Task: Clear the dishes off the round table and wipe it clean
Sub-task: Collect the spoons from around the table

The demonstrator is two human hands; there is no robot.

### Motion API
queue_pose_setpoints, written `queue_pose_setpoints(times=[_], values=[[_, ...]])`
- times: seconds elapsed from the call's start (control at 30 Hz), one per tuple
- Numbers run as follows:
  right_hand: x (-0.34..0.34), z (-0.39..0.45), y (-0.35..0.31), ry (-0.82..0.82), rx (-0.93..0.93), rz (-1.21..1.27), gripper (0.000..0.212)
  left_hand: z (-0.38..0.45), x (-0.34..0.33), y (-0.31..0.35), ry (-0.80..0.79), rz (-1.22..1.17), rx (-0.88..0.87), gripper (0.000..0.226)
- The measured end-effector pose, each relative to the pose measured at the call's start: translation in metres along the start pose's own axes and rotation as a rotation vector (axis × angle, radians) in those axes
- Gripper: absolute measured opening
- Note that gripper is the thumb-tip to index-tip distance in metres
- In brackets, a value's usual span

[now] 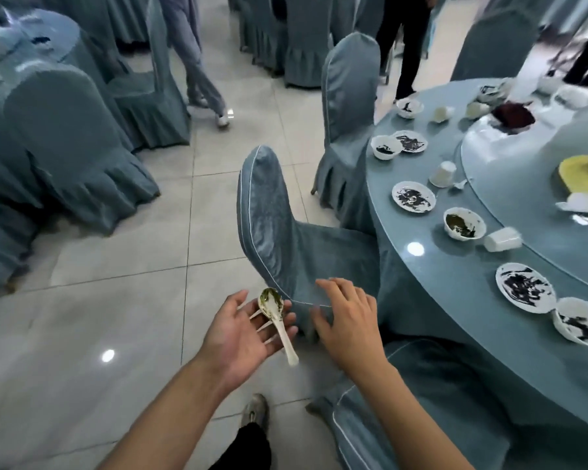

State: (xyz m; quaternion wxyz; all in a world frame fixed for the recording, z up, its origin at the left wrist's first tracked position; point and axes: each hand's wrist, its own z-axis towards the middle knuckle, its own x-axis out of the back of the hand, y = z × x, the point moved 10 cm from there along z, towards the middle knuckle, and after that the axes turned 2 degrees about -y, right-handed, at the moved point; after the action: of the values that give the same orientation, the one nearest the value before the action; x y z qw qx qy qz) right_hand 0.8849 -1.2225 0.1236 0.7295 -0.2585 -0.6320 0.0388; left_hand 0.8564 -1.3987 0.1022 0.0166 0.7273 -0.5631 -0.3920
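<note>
Here, left of the tilted chair (286, 232), the left hand (241, 334) lies flat and wide, a soiled spoon (275, 317) loose across its fingers; the right hand (347, 320) rests spread on the chair. Ungripped, the spoon could slide off. Dirty dishes (523, 286) crowd the round table (455, 300) beyond.

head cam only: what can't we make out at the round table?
- Round table: far side cut off by the right edge.
- Yellow dish: partly cropped by that edge.
- Dishes near the dark red object: too blurred to identify.
- White spoon on left hand: items beneath it hidden.
</note>
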Motion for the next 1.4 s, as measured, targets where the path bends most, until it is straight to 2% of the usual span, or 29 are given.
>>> queue_pose_setpoints(times=[0.17,0.33,0.53,0.93,1.17,1.4], values=[[0.000,0.051,0.007,0.059,-0.144,0.006,0.044,0.052,-0.033,0.055,-0.078,0.110,0.080,0.061],[0.003,0.092,0.034,0.109,-0.272,0.001,0.041,0.102,-0.066,0.080,-0.109,0.201,0.163,0.060],[0.007,0.131,0.088,0.181,-0.430,-0.018,0.039,0.164,-0.110,0.097,-0.155,0.270,0.221,0.059],[0.044,0.236,0.224,0.234,-0.608,-0.081,0.037,0.296,-0.234,0.104,-0.202,0.378,0.345,0.059],[0.053,0.296,0.323,0.100,-0.719,-0.148,0.040,0.345,-0.280,0.103,-0.180,0.436,0.397,0.059],[0.039,0.355,0.427,-0.174,-0.811,-0.227,0.055,0.385,-0.297,0.094,-0.175,0.488,0.429,0.058]])
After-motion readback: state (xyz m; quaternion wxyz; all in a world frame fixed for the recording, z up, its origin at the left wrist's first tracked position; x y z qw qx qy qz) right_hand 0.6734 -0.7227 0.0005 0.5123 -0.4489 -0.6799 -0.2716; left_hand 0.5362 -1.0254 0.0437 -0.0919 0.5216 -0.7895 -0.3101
